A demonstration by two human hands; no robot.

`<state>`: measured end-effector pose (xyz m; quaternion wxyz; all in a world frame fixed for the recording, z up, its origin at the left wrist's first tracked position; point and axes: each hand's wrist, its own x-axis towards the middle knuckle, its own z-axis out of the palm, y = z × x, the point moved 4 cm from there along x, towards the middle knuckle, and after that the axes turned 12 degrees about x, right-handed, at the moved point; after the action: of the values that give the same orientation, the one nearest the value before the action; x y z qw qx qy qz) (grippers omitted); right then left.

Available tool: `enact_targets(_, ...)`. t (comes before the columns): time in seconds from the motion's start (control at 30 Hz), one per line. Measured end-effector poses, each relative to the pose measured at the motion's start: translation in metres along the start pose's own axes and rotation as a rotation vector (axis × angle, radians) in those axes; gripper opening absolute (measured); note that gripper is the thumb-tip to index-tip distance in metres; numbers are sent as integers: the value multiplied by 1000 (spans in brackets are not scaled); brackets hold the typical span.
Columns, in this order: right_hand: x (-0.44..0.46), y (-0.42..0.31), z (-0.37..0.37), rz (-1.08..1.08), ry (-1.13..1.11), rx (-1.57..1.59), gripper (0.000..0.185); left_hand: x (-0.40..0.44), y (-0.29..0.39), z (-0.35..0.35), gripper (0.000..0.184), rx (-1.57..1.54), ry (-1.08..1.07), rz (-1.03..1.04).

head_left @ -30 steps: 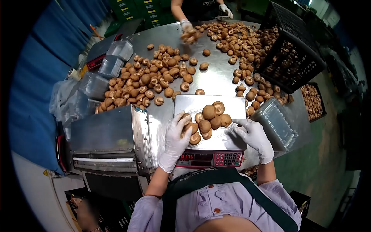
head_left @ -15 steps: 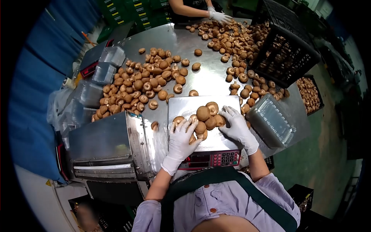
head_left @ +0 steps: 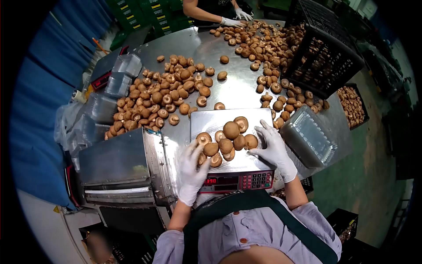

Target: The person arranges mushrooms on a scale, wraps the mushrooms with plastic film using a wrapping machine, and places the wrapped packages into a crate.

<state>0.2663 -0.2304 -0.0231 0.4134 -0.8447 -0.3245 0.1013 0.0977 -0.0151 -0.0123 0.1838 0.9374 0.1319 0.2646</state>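
Left trays: clear plastic, stacked on the desk.
Shiitake pile: heaped beside those trays.
Left hand: gloved, fingers loosely curved and parted, at the left end of the shiitake cluster; contact cannot be told.
Digital scale: the cluster lies on top.
Right hand: gloved, thumb and fingers wide apart, holding nothing, near the cluster's right end.
Right trays: clear, beside the scale.
Black crate: tilted.

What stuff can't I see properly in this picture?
All in the head view:
- Scale's number: too small and blurry to read surely.
- Scale's keys: labels too small.
- Co-worker: head cut off by the top edge.
- Black crate: its slatted side hides much inside.
- Left hand: blurred, so touching mushrooms is unclear.
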Motion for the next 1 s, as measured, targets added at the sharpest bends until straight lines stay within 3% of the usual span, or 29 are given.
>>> enact_targets(0.03, -1, 2, 1, 4, -7, -15, 72, -13, -17, 0, 41, -124, 38, -154)
enact_targets(0.1, -2, 5, 1, 8, -26, -21, 73, -33, -37, -12, 35, -56, 90, -304)
enact_targets(0.2, 0, 7, 9, -101, -19, -59, 62, -60, -57, -34, 32, 151, -52, -309)
enact_targets(0.43, 5, -1, 10, -75, -8, -69, 49, -103, -40, -84, 22, 20, 22, -480)
enact_targets(0.5, 4, -3, 7, -32, -24, -75, 49, -110, -30, -77, 21, 75, 3, -413)
enact_targets(0.57, 3, -10, 1, -3, -26, 34, 48, -116, -28, -58, 22, 74, -77, -374)
enact_targets(0.63, 2, -11, -8, 12, -22, 144, 46, -121, -32, -36, 33, 186, -410, -469)
enact_targets(0.7, -8, -20, -19, 169, -37, 426, 46, -131, -48, -12, 41, 421, -604, -463)
enact_targets(0.73, -12, -21, -29, 186, -89, 294, 47, -134, -55, -4, 40, 542, -674, -435)
enact_targets(0.77, -20, -28, -40, 187, -100, 298, 44, -135, -58, 3, 25, 693, -633, -309)
enact_targets(0.83, -40, -19, -60, 190, -286, 133, 43, -128, -66, 10, 20, 694, -880, -423)
enact_targets(0.97, -89, 2, -98, 486, -646, -267, 38, -124, -79, 17, 18, 748, -871, -304)
enact_targets(1.0, -103, 11, -106, 448, -605, -285, 33, -117, -77, 10, 19, 672, -757, -344)
